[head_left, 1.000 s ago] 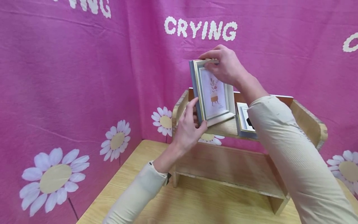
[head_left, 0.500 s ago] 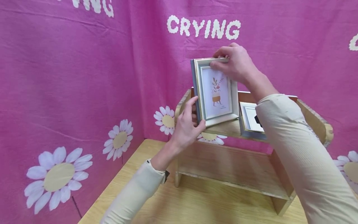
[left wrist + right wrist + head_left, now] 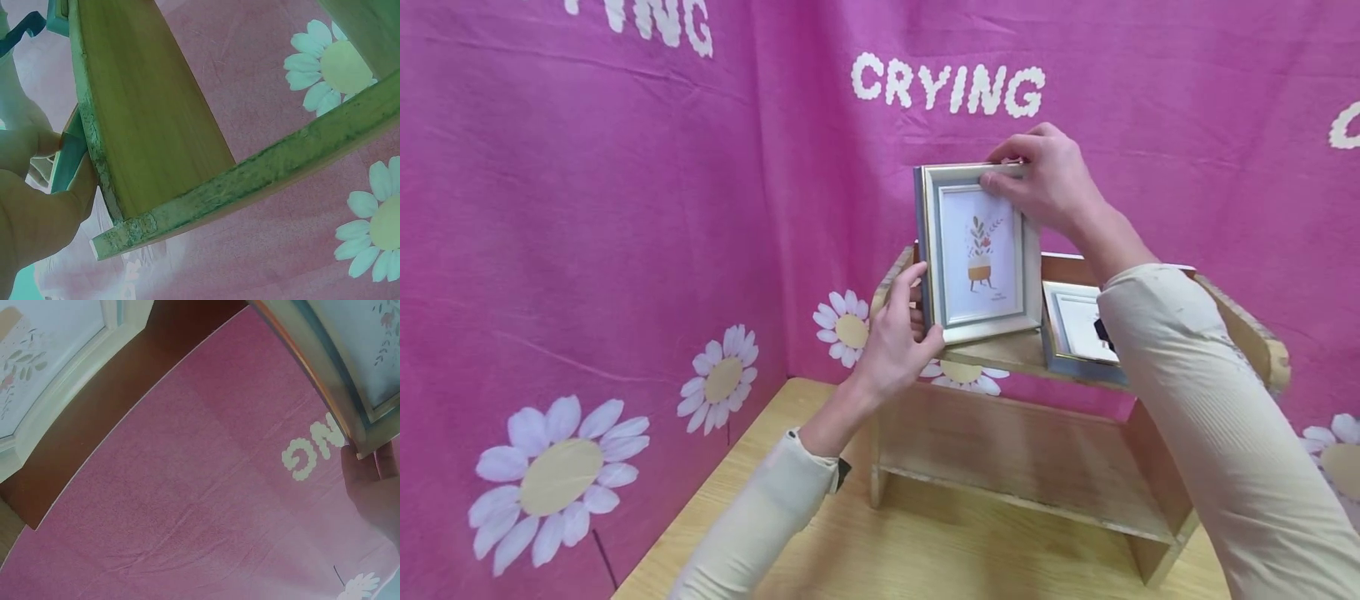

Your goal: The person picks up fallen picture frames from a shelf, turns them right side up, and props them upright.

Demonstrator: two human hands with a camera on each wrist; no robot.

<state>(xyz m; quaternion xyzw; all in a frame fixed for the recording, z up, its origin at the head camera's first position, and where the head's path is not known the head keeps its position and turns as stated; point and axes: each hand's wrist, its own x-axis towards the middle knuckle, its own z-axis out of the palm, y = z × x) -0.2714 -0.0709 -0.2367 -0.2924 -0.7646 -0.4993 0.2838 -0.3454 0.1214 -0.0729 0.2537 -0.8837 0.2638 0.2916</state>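
A picture frame (image 3: 953, 333) with a white and grey-blue border stands upright over the left part of the wooden shelf's top board (image 3: 1000, 354). Its print shows a plant in an orange and white pot. My left hand (image 3: 891, 342) holds its lower left edge between thumb and fingers. At the upper right corner, my right hand (image 3: 1052, 183) pinches the top, thumb in front. Whether the frame's bottom touches the board, I cannot tell. In the left wrist view, fingers (image 3: 40, 212) grip the frame's side (image 3: 72, 150). The right wrist view has the frame's corner (image 3: 359, 440) at my fingertips.
A similar second frame (image 3: 1060, 312) leans on the shelf's right half, partly hidden by my right sleeve (image 3: 1187, 358). The shelf has raised side panels (image 3: 1240, 333) and a lower tier (image 3: 1022, 450). It stands on a wooden table (image 3: 940, 550) before pink cloth (image 3: 820, 167).
The held frame has turned to face me more squarely, and its top has shifted right with my right hand. My left hand keeps its hold on the lower left edge.
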